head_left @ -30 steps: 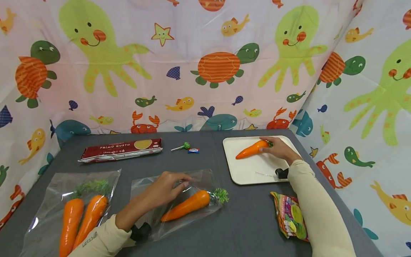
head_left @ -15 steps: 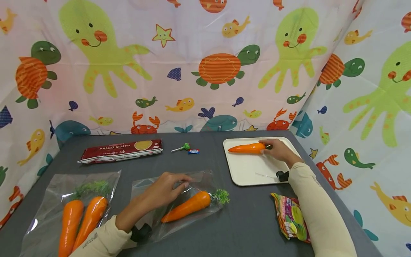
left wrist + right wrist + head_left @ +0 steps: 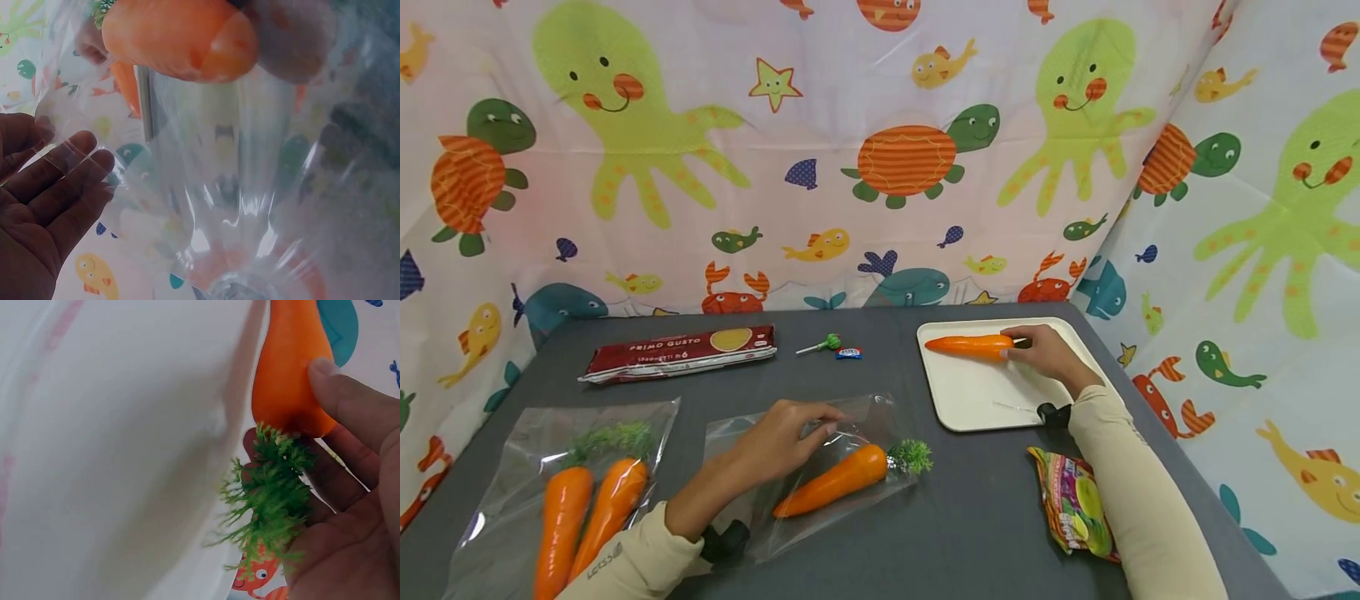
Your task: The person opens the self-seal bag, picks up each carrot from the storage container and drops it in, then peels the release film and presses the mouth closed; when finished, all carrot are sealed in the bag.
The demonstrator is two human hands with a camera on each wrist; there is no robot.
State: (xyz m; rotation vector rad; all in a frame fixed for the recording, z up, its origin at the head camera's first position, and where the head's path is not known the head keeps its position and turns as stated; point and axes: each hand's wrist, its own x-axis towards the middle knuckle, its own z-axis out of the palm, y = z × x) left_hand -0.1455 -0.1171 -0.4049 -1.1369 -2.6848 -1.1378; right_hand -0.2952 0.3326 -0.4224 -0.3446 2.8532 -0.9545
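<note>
My right hand (image 3: 1051,354) holds a toy carrot (image 3: 966,346) by its thick end, over the far side of the white tray (image 3: 992,396). The tip points left. In the right wrist view, the thumb presses the orange body and the green top (image 3: 275,487) hangs over the palm. My left hand (image 3: 786,437) pinches the upper edge of a clear plastic bag (image 3: 868,414). Inside that bag lies another carrot (image 3: 835,483), its leafy top (image 3: 912,456) at the bag's right end. Film overlaps the left fingertips in the left wrist view.
A second clear bag (image 3: 512,450) with two carrots (image 3: 565,517) lies at the left. Behind are a red spaghetti pack (image 3: 677,354), a lollipop (image 3: 831,342) and a small blue-wrapped candy (image 3: 849,353). A colourful snack packet (image 3: 1075,504) lies by the right forearm.
The carrot in my right hand has swung from a slant to nearly level along the tray's far edge, its tip moving left and away. My left hand stays at the bag.
</note>
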